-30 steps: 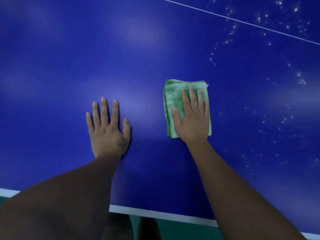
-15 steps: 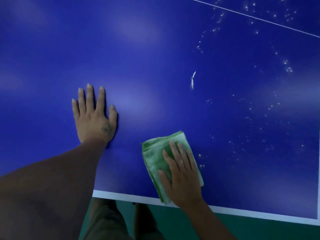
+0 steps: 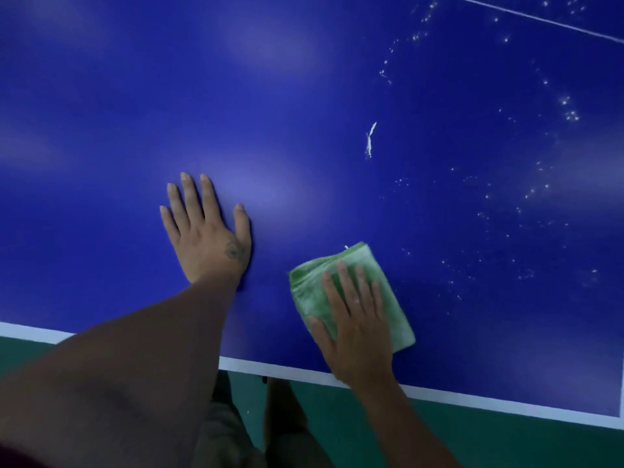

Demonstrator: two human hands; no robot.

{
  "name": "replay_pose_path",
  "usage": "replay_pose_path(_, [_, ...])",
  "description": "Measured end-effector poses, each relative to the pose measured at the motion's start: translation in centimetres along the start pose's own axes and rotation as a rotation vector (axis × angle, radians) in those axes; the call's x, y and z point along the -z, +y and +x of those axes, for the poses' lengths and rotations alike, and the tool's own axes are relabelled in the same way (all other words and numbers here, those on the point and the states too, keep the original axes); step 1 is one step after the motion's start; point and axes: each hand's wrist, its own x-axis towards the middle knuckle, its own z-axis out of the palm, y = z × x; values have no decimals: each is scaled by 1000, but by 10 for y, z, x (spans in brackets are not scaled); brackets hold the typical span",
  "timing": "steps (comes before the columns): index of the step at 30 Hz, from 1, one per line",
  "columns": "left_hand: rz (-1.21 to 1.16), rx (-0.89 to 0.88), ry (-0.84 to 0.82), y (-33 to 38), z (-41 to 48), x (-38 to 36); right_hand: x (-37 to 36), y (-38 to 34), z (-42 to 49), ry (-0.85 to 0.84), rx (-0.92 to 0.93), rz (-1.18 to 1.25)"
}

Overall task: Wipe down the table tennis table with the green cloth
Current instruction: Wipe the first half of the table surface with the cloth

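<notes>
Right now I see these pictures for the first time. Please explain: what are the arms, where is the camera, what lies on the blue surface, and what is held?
There is no machine: a person works with bare hands. The camera is worn on the head and looks down. The blue surface is a table tennis table. The left hand lies flat on it. The right hand presses a folded green cloth near the white edge line; its fingers are straight, so nothing is gripped. White specks and a white smear lie farther out, to the right.

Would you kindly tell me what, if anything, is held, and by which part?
Neither hand grips anything; the right hand presses flat on top of the green cloth.
</notes>
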Motion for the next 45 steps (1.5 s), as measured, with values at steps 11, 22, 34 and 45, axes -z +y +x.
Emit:
replay_pose_path(11, [8, 18, 30, -1, 3, -4, 33, 83, 149, 103, -221, -169])
replay_pose_path(22, [-1, 37, 14, -2, 3, -5, 5, 42, -4, 47, -103, -44])
replay_pose_path(34, [-11, 39, 22, 0, 3, -3, 26, 73, 133, 59, 145, -49])
replay_pose_path(45, [5, 31, 22, 1, 3, -3, 20, 54, 141, 214, -67, -66])
